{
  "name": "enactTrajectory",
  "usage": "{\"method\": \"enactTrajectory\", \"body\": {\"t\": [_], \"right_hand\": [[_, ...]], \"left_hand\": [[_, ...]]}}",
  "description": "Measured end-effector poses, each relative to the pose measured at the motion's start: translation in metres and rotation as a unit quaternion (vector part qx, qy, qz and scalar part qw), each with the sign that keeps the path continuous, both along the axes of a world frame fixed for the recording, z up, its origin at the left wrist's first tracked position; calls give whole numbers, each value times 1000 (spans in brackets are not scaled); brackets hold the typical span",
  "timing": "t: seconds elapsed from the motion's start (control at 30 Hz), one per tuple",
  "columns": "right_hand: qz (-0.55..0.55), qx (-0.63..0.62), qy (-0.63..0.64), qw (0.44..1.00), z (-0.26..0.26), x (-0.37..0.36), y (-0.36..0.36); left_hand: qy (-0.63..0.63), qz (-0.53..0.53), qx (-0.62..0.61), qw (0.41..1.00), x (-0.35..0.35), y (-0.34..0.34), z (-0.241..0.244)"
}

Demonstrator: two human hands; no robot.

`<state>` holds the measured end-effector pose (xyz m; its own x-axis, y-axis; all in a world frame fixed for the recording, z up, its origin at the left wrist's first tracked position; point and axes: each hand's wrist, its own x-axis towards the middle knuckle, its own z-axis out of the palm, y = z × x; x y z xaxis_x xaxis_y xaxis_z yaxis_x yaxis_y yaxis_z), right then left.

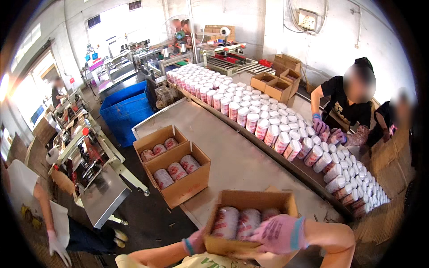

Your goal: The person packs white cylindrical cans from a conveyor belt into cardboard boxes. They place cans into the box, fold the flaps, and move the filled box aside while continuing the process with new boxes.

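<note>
An open cardboard carton (231, 247) stands close before me at the near end of the metal table. Inside it lie wrapped cylindrical packages (226, 222) with red print, three showing. My left hand (197, 241), in a pink glove with a blue cuff, grips the carton's left side; its fingers are partly hidden. Over the near rim reaches my right hand (277, 233), gloved alike, its fingers down against the packages. Blur hides whether those fingers hold one. Two more open cartons, a nearer one (187, 194) and a farther one (161, 132), sit at the table's left edge with similar packages.
Beyond the metal table (228, 147), many white-lidded canisters (253, 121) crowd a long conveyor. Across it, a person in pink gloves (320, 125) handles items. A blue bin (125, 112) stands left of the table, near a wheeled machine (104, 187). Another person's gloved hand (57, 246) hangs at lower left.
</note>
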<state>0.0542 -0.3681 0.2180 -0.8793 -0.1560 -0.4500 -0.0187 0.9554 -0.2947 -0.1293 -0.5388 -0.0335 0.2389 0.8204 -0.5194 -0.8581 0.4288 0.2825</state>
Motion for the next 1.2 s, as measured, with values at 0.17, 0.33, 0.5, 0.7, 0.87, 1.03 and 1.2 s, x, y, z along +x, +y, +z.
{"method": "enactTrajectory", "body": {"t": [0.17,0.33,0.5,0.7,0.87,1.03,1.2], "right_hand": [[-102,66,282,952,-16,-51,-1],[-484,-389,-33,783,-145,-55,14],[-490,-551,201,644,-267,-118,-12],[-478,-486,160,714,-257,-238,13],[-494,-414,157,749,-246,-374,33],[-438,-528,156,710,-247,-447,69],[-327,-442,182,815,-233,-361,51]], "left_hand": [[38,244,-35,968,-61,-41,16],[69,319,-80,942,-92,-37,-25],[71,338,-133,929,-101,-32,-12],[290,352,-179,872,-180,-36,-16],[564,236,-200,766,-181,-46,16],[669,-9,150,728,-116,15,36],[782,-200,435,399,-86,73,37]]}}
